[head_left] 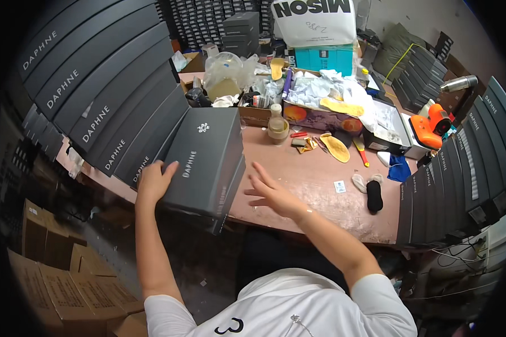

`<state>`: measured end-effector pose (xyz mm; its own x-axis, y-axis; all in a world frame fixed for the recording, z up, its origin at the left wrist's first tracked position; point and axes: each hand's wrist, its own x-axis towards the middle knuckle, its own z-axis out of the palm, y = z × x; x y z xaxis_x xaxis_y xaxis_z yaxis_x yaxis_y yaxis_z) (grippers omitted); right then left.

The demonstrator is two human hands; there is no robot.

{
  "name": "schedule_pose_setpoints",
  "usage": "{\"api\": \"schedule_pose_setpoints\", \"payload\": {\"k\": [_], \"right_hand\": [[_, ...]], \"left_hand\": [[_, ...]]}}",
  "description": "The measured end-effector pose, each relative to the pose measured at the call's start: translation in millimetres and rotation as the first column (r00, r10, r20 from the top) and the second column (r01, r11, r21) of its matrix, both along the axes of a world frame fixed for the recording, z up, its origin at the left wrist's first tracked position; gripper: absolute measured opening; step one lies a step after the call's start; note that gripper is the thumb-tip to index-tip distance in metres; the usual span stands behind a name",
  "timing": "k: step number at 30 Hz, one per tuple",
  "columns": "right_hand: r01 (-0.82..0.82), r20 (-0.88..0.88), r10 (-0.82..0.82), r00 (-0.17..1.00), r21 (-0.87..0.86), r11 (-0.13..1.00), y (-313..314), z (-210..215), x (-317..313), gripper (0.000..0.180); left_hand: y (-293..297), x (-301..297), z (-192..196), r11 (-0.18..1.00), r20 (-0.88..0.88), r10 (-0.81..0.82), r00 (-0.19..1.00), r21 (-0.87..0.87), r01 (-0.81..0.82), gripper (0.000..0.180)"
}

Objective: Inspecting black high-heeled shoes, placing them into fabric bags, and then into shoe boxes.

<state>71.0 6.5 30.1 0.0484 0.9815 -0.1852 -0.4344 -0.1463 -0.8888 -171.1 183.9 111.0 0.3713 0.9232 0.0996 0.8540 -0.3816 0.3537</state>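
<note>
A dark grey shoe box (208, 146) with pale lettering lies at the table's front left edge, on top of another grey box (233, 188). My left hand (155, 181) rests against its left side, thumb on the lid and fingers partly hidden between it and the neighbouring stack. To the right of the box, my right hand (274, 194) hovers over the pink table (315, 208), fingers spread with nothing in them. A tall stack of grey shoe boxes (104, 73) rises just left of my left hand.
An orange tape dispenser (431, 126) stands at the right, near another row of grey boxes (452, 168). Yellow insoles (335, 147), a black shoe-shaped pad (374, 196) and a jar (278, 130) lie about. Brown cartons (67, 286) fill the floor at lower left.
</note>
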Motion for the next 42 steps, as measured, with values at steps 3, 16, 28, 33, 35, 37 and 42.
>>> {"api": "schedule_pose_setpoints", "payload": {"k": [3, 16, 28, 33, 35, 37, 42], "right_hand": [[0.163, 0.132, -0.186, 0.974, 0.167, 0.972, 27.5, -49.3, 11.4, 0.086], [0.523, 0.399, -0.371, 0.839, -0.402, 0.751, -183.6, -122.8, 130.3, 0.052], [0.364, -0.012, -0.364, 0.931, -0.010, 0.932, -137.1, -67.5, 40.5, 0.023], [0.892, 0.292, -0.916, 0.275, 0.278, 0.357, -253.9, -49.9, 93.4, 0.018], [0.799, 0.282, -0.925, -0.254, 0.600, -0.037, -328.6, -27.5, 123.1, 0.020], [0.648, 0.209, -0.794, -0.570, 0.709, -0.278, -390.1, 25.2, 144.2, 0.027], [0.584, 0.232, -0.631, -0.740, 0.687, -0.433, -466.9, 124.1, 222.5, 0.054]], "left_hand": [[-43.5, 46.9, -20.5, 0.949, 0.302, -0.195, 0.933, -0.183, 0.258, 0.051], [-174.2, 175.3, -224.6, 0.065, 0.561, 0.597, 0.573, -0.746, 0.663, 0.048], [-67.2, 105.3, -163.3, 0.784, 0.391, -0.378, 0.839, -0.347, 0.515, 0.048], [-132.2, 184.3, -99.0, 0.649, 0.780, -0.368, 0.506, -0.174, 0.741, 0.060], [-187.8, 247.5, -77.2, 0.457, 0.840, -0.453, 0.300, -0.070, 0.887, 0.067], [-242.1, 305.9, -47.6, 0.199, 0.820, -0.569, 0.056, 0.072, 0.977, 0.074], [-398.4, 456.5, 26.9, -0.002, 0.903, -0.430, 0.001, -0.002, 1.000, 0.070]]}}
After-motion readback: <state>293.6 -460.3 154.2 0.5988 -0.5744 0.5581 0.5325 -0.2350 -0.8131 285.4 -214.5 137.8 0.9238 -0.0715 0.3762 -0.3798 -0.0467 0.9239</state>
